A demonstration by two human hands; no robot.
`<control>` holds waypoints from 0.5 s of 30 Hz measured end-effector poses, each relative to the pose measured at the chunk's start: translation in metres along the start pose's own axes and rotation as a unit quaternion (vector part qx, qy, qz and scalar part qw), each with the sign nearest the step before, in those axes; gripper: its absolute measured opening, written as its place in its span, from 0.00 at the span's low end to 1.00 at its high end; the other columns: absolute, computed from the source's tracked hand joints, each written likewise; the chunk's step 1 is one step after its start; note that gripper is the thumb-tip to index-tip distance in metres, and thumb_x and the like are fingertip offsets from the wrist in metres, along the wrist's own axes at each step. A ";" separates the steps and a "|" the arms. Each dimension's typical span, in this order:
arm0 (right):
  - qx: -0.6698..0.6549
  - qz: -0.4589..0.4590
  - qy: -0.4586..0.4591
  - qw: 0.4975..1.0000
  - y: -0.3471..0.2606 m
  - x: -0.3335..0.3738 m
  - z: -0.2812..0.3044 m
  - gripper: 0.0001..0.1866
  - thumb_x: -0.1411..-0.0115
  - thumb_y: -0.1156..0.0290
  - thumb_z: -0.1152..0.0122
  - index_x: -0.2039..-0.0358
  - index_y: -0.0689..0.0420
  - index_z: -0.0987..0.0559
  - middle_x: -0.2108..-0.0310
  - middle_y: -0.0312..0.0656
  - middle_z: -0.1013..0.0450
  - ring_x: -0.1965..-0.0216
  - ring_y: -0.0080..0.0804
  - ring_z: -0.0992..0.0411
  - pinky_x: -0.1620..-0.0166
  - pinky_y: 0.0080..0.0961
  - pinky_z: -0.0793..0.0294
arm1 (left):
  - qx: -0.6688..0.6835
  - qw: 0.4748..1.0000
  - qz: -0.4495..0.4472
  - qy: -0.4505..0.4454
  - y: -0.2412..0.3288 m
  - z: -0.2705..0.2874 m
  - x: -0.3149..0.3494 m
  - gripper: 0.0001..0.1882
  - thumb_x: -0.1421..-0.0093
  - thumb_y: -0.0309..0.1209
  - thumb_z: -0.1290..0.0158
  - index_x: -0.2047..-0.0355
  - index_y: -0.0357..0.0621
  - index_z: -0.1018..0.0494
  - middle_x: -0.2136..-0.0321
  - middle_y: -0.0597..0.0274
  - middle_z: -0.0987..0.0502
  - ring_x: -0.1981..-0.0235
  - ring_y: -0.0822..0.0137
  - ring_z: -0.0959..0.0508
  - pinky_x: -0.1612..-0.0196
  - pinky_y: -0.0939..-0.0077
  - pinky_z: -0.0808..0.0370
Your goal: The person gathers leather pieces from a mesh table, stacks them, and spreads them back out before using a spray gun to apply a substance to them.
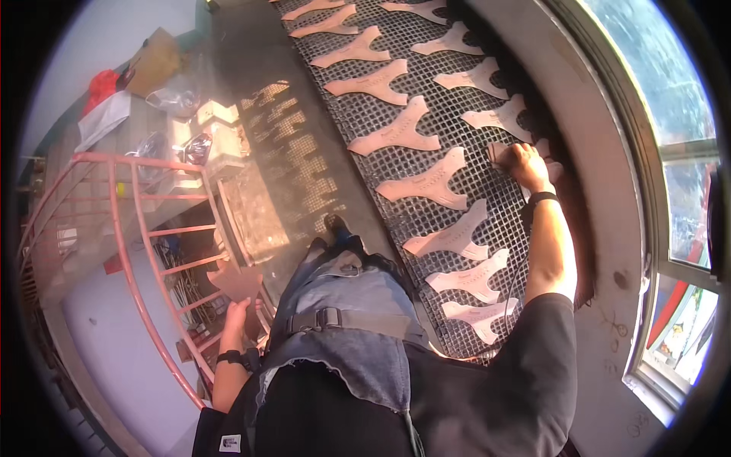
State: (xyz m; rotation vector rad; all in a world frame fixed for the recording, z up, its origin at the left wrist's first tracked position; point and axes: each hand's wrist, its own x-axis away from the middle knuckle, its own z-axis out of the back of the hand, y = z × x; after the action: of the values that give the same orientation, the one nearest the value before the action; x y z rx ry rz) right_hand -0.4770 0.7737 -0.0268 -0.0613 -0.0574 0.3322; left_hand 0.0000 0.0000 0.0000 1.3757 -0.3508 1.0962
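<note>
Head view, contents as follows.

Hands, two. Left hand (241, 314): low beside the railing, fingers bent around flat brown pieces (237, 282) that project upward from the grip; exact number cannot be told, as they overlap. Right hand (527, 166): at the far right side of the mesh, grasping a brown piece (500, 155) from above, fingers bent; part of its hold is hidden. Pale edges of material show just beyond the knuckles, count unclear.

Black mesh surface (506, 218), one, running from the upper middle down to the person's right side. On it, pale forked pieces in two rows, lying flat and apart. Left row (424, 180): nine, the farthest near the upper edge of view. Right row (499, 116): four clear of the hand, the farthest likewise at the upper edge.

Dark wristbands, two: one on the right wrist (543, 196), one on the left (233, 357).

Denim apron (343, 293), one, with one grey belt (369, 323) and one buckle (328, 318).

Pink metal railing (124, 228), one, to the left.

Cardboard box (156, 62), one; red item (99, 91), one, beside it.
</note>
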 end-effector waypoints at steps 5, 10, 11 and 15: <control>0.048 -0.161 -0.077 0.983 -0.043 -0.005 0.015 0.28 0.60 0.66 0.22 0.56 0.52 0.20 0.54 0.44 0.26 0.48 0.48 0.27 0.48 0.46 0.22 | 0.000 0.996 0.058 0.073 0.091 0.020 -0.044 0.16 0.32 0.30 0.53 0.53 0.29 0.23 0.62 0.49 0.15 0.66 0.62 0.17 0.68 0.67 0.20; 0.091 -0.144 -0.028 0.985 -0.079 -0.045 0.026 0.23 0.53 0.72 0.29 0.54 0.51 0.22 0.53 0.40 0.26 0.45 0.43 0.29 0.45 0.44 0.26 | -0.021 0.998 0.065 0.017 0.089 0.062 -0.108 0.17 0.33 0.30 0.52 0.51 0.29 0.24 0.62 0.48 0.15 0.65 0.61 0.16 0.59 0.67 0.20; 0.076 -0.142 -0.035 0.986 -0.080 -0.060 0.026 0.22 0.54 0.74 0.30 0.55 0.52 0.22 0.52 0.41 0.26 0.44 0.44 0.29 0.46 0.44 0.26 | -0.008 0.998 0.064 0.008 0.099 0.066 -0.118 0.17 0.32 0.30 0.52 0.51 0.29 0.25 0.63 0.49 0.16 0.66 0.62 0.16 0.60 0.67 0.20; 0.039 -0.013 0.018 0.999 -0.091 -0.127 0.028 0.19 0.51 0.76 0.36 0.55 0.53 0.22 0.48 0.42 0.26 0.42 0.46 0.30 0.45 0.44 0.26 | 0.004 0.997 0.078 0.023 0.172 0.042 -0.139 0.16 0.33 0.28 0.51 0.50 0.28 0.29 0.64 0.48 0.17 0.67 0.60 0.17 0.62 0.67 0.20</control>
State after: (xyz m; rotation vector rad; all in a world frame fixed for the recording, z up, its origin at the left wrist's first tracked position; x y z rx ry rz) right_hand -0.5697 0.6479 0.0015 0.0104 -0.0103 0.3060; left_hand -0.1867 -0.1243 0.0073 1.3456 -0.4255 1.2560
